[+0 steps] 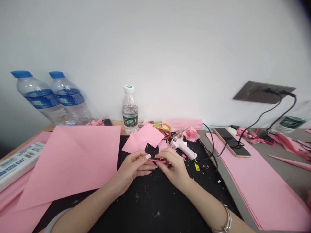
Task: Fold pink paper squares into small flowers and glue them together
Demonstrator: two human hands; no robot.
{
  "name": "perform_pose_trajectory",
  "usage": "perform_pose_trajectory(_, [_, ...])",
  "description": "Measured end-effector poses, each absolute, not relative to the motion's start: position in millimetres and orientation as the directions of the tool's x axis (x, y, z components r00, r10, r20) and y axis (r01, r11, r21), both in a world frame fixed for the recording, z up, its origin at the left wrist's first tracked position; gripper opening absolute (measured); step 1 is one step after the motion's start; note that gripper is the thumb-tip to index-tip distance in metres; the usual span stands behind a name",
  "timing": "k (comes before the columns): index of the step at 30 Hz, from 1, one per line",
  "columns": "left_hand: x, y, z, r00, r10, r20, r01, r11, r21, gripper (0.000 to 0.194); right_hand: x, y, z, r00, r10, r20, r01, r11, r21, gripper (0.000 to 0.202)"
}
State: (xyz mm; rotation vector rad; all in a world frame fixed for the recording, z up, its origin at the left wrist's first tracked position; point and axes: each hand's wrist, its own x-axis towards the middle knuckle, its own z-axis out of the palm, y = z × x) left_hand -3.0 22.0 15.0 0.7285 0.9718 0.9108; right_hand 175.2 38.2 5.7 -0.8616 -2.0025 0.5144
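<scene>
Over the black mat [155, 200], my left hand [136, 166] and my right hand [173, 166] meet around a small piece of folded pink paper [157, 160]. Fingers of both hands pinch it from either side, and much of it is hidden behind them. Just beyond my fingers lies a creased pink paper sheet [143, 137]. A pale pink hot glue gun [183, 146] rests past my right hand, its cord running right. Behind it sits a folded pink paper flower [191, 133]. The handles of yellow and orange scissors [163, 127] show nearby.
Large pink sheets [82, 158] cover the left side, beside a white box [21, 163]. A water bottle [130, 111] and two larger bottles [68, 97] stand by the wall. At right, a phone [232, 142] lies on a pink paper stack [264, 184]; cords reach a wall socket [255, 92].
</scene>
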Motion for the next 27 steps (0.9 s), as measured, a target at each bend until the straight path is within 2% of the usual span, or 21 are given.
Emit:
perform_pose_trajectory(3, [-5, 24, 12, 0.266, 0.902, -0.340, -0.354, 0.420, 0.836, 0.018, 175, 38, 8, -0.398, 0.703, 0.589, 0.334, 0.709, -0.620, 0.014])
perform_pose_trajectory(6, [-7, 25, 12, 0.264, 0.909, -0.323, -0.344, 0.402, 0.849, 0.016, 175, 38, 8, -0.410, 0.720, 0.560, 0.306, 0.687, -0.659, 0.014])
perform_pose_trajectory(12, [-4, 23, 13, 0.209, 0.918, -0.337, -0.273, 0.385, 0.881, 0.030, 174, 41, 2, -0.390, 0.834, 0.390, 0.240, 0.501, -0.832, 0.006])
perform_pose_trajectory(14, [-3, 22, 13, 0.213, 0.909, -0.360, -0.228, 0.404, 0.886, 0.035, 174, 43, -1, -0.364, 0.866, 0.342, 0.225, 0.438, -0.870, 0.010])
perform_pose_trajectory(18, [-2, 21, 12, 0.242, 0.899, -0.366, -0.172, 0.411, 0.895, 0.038, 173, 44, -5, -0.337, 0.897, 0.286, 0.214, 0.368, -0.905, 0.020])
perform_pose_trajectory(27, [-2, 20, 15, 0.234, 0.901, -0.366, -0.177, 0.410, 0.895, 0.041, 170, 43, -2, -0.335, 0.933, 0.128, 0.171, 0.194, -0.966, 0.024])
